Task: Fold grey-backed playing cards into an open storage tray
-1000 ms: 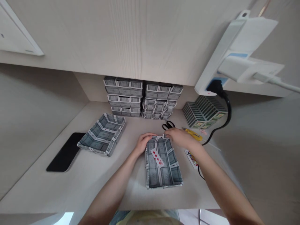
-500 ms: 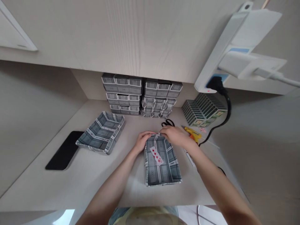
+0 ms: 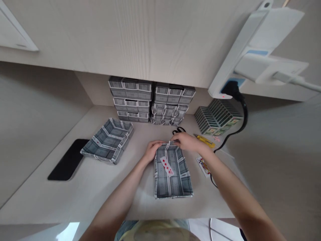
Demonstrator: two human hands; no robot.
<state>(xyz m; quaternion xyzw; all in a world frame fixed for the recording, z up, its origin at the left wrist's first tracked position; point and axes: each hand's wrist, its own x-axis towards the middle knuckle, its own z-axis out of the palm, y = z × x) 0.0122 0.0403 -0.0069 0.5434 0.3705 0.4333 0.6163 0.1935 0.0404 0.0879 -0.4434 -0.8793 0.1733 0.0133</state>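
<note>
In front of me lies an open tray made of playing cards point(image 3: 164, 187), its grey patterned backs facing inward. A loose strip of a red diamond card point(image 3: 167, 166) rests on its floor. My left hand point(image 3: 151, 150) is closed around the tray's far left corner. At the far wall's right part, my right hand point(image 3: 185, 142) pinches the rim near a small whitish tab; its fingertips are partly hidden. Black-handled scissors point(image 3: 181, 129) lie just beyond that hand. A yellow cutter knife point(image 3: 205, 141) and a face card point(image 3: 203, 167) are to its right.
A second card tray point(image 3: 107, 144) stands at left beside a black phone point(image 3: 69, 160). Stacked card boxes point(image 3: 132, 89) line the back, with green-edged card stacks point(image 3: 217, 117) at right. A power strip point(image 3: 240, 53) with plugs hangs above; its black cable point(image 3: 244, 117) droops onto the desk.
My right hand has shifted slightly up and its fingers have changed position at the tray's far rim. The face card at right shows more fully; the orange part beside the cutter no longer shows.
</note>
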